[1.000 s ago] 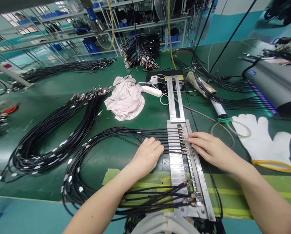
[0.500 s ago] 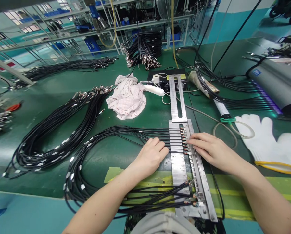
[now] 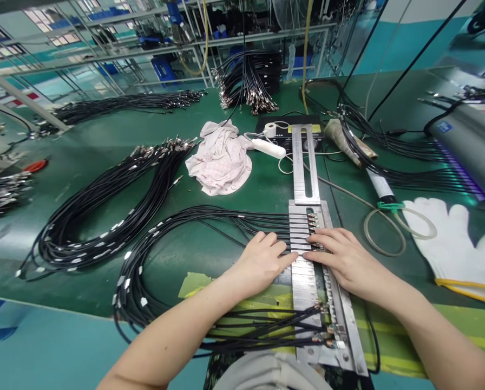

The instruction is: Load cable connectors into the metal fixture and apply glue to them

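A slotted metal fixture (image 3: 304, 276) lies on the bench, with several black cables (image 3: 267, 215) laid side by side across its upper slots. Over the lowest of these cables, at the fixture's left edge, is my left hand (image 3: 264, 260), fingers curled and thumb stretched onto the metal. My right hand (image 3: 343, 257) reaches in from the other side, with fingertips on the cables' connector ends and thumb beside my left thumb. Both hands are closed on the cable there; its gripped part is hidden beneath them. More cables with metal connectors (image 3: 327, 341) lie loosely across the fixture's near end.
A looped cable bundle (image 3: 72, 222) lies left, and a crumpled cloth (image 3: 220, 157) beyond the fixture. Behind it stands a black control box (image 3: 262, 125). To the right are a white glove (image 3: 449, 244), a thin hose (image 3: 388, 252) and a grey machine (image 3: 470, 141) with violet light.
My right hand has moved left and slightly down from the connector ends onto the slots. My left thumb now extends to meet it. The whole view has shifted slightly.
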`<state>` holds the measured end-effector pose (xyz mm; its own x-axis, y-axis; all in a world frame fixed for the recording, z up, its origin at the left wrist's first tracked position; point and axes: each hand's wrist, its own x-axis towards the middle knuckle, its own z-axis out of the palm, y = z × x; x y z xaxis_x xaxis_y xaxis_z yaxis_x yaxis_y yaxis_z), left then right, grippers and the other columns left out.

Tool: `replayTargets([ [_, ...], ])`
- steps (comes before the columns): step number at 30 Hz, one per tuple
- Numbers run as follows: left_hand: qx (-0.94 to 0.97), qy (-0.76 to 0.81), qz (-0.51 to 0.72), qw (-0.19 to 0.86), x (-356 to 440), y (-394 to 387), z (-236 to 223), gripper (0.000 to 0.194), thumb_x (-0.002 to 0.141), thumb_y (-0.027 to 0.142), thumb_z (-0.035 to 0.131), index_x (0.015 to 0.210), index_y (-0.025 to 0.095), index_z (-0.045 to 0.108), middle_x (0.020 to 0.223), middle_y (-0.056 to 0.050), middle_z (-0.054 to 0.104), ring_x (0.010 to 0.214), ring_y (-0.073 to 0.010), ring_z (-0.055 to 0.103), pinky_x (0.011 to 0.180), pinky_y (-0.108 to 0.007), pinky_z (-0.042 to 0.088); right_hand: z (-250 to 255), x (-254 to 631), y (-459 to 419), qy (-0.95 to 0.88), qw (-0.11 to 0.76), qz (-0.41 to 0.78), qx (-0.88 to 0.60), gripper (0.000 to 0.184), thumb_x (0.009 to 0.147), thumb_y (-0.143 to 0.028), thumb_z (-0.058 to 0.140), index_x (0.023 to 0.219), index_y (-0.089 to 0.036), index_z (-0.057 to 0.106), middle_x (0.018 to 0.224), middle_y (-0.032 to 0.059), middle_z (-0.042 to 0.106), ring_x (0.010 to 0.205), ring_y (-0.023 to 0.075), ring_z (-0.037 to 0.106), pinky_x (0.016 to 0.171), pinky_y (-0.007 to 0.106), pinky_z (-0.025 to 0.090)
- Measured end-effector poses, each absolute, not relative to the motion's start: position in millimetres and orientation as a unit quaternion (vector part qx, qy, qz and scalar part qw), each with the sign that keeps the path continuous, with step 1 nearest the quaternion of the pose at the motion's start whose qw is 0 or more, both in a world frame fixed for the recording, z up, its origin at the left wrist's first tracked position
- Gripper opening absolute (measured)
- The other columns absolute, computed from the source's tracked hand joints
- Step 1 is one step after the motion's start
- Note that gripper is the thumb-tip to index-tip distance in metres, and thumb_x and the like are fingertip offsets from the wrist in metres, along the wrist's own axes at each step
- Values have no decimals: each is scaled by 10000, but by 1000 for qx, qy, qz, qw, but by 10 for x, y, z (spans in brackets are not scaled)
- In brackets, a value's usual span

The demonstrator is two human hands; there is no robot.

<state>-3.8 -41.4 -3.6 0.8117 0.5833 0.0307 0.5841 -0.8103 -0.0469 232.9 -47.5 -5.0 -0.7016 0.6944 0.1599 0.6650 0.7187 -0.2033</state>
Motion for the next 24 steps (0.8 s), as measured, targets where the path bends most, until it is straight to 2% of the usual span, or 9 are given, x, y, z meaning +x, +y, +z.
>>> replayTargets([
  [8, -942, -336, -11, 12, -4, -484, 7, 276, 896, 183, 432, 1154, 211, 525, 962, -67, 529, 845, -216, 412, 654, -357, 285, -75, 2270, -544, -921, 82, 4, -381, 493, 641, 19, 457, 1027, -209, 662, 1151, 107, 608, 1114, 315, 481, 838, 462, 428],
  [15, -938, -346, 3, 1, 44, -512, 9, 269, 876, 171, 450, 1133, 178, 527, 1020, -78, 544, 906, -234, 419, 674, -370, 307, -53, 2240, -583, -926, 63, -14, -373, 476, 665, 1, 464, 1066, -181, 645, 1184, 109, 605, 1120, 311, 490, 827, 454, 447],
  [20, -945, -326, -18, -4, 6, -501, 14, 267, 881, 163, 453, 1134, 182, 536, 1168, -64, 540, 980, -231, 419, 747, -362, 326, -125, 2359, -617, -913, 86, 57, -395, 485, 773, -11, 397, 1141, -247, 608, 1262, 81, 560, 1185, 259, 471, 883, 448, 454],
  [24, -950, -306, -50, -20, -27, -461, -5, 285, 914, 155, 396, 1175, 157, 511, 1325, -48, 473, 1087, -223, 402, 811, -342, 330, -249, 2435, -646, -887, 168, 82, -422, 414, 886, -119, 364, 1272, -189, 496, 1314, 116, 513, 1212, 209, 462, 944, 401, 450],
])
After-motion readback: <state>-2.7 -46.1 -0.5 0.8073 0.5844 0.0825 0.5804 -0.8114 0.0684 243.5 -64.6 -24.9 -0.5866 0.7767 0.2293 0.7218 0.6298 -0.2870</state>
